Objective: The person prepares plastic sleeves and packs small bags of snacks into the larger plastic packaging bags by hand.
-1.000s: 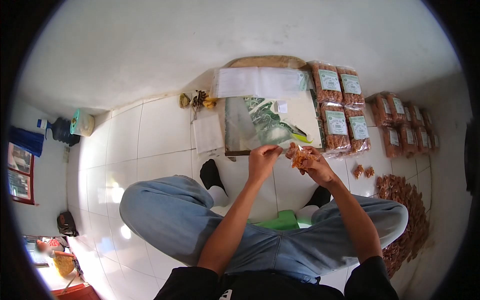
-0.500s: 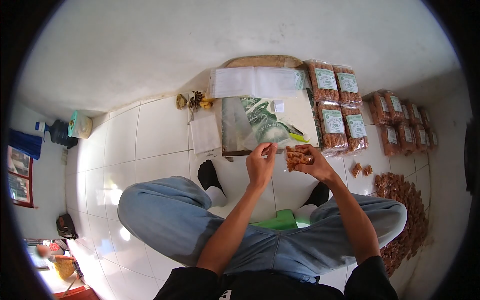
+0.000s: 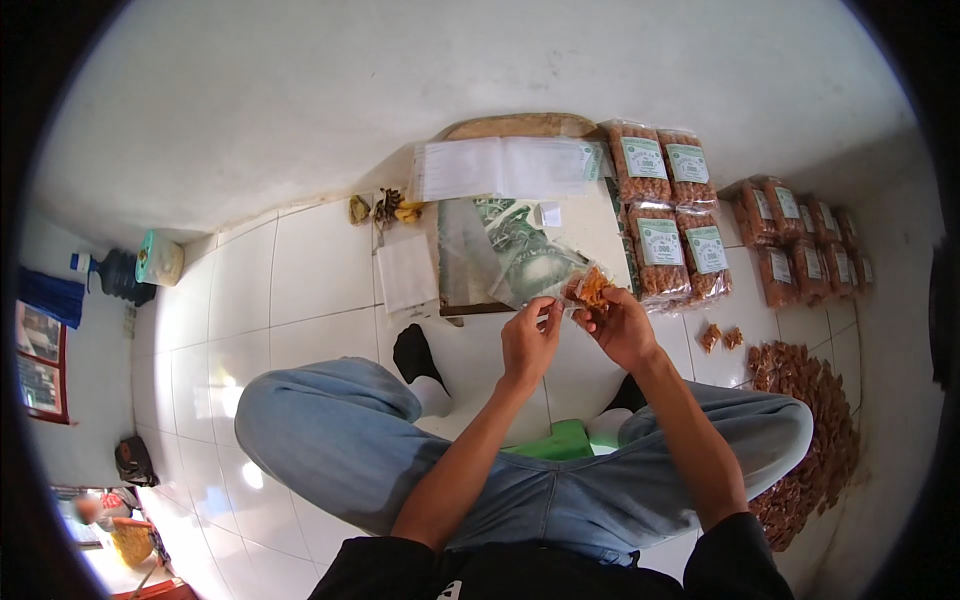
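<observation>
My right hand is wrapped round a bunch of small clear snack packets with orange-brown pieces inside, held up over the near edge of a low table. Close beside it, my left hand has its fingertips pinched at the lower left end of the packets; what they grip is too small to make out. Beyond the hands, a clear plastic bag with green print lies on the table. Two loose snack packets rest on the floor to the right.
Large labelled packs stand at the table's right side, with more packs farther right. A pile of small packets spreads by my right knee. White plastic sheets lie at the back, bananas to the left. A green object sits between my legs.
The snack packets have tilted upward in my right hand, which has turned so its palm shows more. My left hand has moved slightly right and down, closer to the packets.
</observation>
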{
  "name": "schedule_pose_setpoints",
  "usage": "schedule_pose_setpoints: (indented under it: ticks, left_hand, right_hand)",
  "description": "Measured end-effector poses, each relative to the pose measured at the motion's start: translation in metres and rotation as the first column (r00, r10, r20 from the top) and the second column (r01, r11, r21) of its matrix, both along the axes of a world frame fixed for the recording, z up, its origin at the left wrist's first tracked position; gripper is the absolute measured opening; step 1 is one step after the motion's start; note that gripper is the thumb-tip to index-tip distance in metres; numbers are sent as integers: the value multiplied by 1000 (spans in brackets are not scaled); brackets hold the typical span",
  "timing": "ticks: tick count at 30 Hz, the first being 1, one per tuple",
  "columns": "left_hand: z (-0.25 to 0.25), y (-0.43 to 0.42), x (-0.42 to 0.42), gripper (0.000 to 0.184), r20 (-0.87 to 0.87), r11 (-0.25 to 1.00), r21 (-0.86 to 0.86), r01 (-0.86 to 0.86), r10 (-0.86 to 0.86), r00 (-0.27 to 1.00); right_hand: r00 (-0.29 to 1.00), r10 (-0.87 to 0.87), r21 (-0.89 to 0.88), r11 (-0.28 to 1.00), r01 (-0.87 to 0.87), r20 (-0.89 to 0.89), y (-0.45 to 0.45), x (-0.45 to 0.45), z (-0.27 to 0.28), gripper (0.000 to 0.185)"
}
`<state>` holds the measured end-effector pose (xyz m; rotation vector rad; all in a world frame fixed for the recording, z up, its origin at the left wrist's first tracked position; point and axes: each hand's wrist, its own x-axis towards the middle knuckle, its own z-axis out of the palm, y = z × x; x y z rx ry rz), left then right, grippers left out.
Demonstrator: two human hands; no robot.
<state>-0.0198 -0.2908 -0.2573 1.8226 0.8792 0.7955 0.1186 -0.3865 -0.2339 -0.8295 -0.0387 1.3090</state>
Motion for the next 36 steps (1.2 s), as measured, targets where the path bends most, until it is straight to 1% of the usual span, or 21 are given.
schedule_pose_setpoints:
  ticks: [2,6,8,9,11,12,14,15,17,18,20,21,23,26,27,29,30,32,33,35,36]
  left_hand:
    - [-1,0,1,18,17,1000,-17,-9,9,1000]
    - [4,1,1,17,-24,998,-61,-8,6,1000]
    - [2,2,2,17,51,998,35,-59,58,997]
    - [5,2,2,17,51,998,36,-58,56,997]
    - [12,3,1,17,72,997,2,-82,82,994]
    - [11,5,1,17,70,997,3,-82,82,994]
    - [8,6,2,17,87,994,-25,-105,107,990]
    - [9,6,2,17,87,994,-25,-106,107,990]
    - [12,4,1,14,132,998,-39,-57,62,989]
    - [7,4,0,14,131,998,-39,-57,62,989]
    - [-5,3,0,10,108,975,217,-36,13,994]
    - [-8,0,-1,10,107,975,218,-35,12,994]
    - [-14,-5,-3,10,68,967,254,-8,-10,998]
    - [-21,-10,-3,12,32,973,225,55,-64,997]
    - [-22,-13,-1,12,32,973,226,56,-64,997]
    - [-23,-17,1,12,79,971,229,67,-88,993]
    - [-22,-18,1,12,79,971,230,67,-87,993]
    - [-21,-20,0,11,52,975,213,68,-81,995]
    - [-18,-20,0,11,51,974,214,70,-83,995]
    - [-11,-20,1,9,52,958,281,48,-65,997]
    - [-9,-19,1,9,51,958,283,50,-67,996]
  right_hand:
    - [996,-85,9,996,85,13,3,-8,3,33]
    - [996,-91,-13,996,91,-23,2,-18,-3,36]
    - [997,-48,-17,999,49,54,1,-17,-19,41]
    - [997,-49,-16,999,50,53,1,-17,-20,41]
    - [962,-58,-149,984,101,266,1,-17,-22,46]
    - [962,-58,-149,984,100,265,1,-19,-21,46]
    - [854,-30,-205,966,159,519,2,-23,-19,48]
    - [855,-29,-206,966,158,519,3,-24,-18,48]
    - [757,28,-252,950,182,652,6,-28,-16,49]
    - [758,28,-253,950,182,652,8,-30,-15,49]
    - [682,111,-356,906,231,723,13,-30,-13,47]
    - [683,110,-356,905,231,722,14,-28,-14,47]
    - [846,-20,-344,908,238,532,16,-23,-19,39]
    - [884,-140,-307,904,297,445,16,-20,-26,29]
    - [884,-140,-306,904,297,445,16,-18,-34,29]
    - [968,-189,-250,941,227,168,14,-12,-51,20]
    - [968,-189,-249,942,226,167,14,-13,-50,20]
    - [983,-177,-193,964,182,46,14,-15,-49,17]
    - [983,-178,-192,964,184,45,13,-13,-46,17]
    - [994,-11,-134,991,-4,-107,10,-7,-40,22]
    - [994,-12,-132,991,-2,-108,11,-5,-37,22]
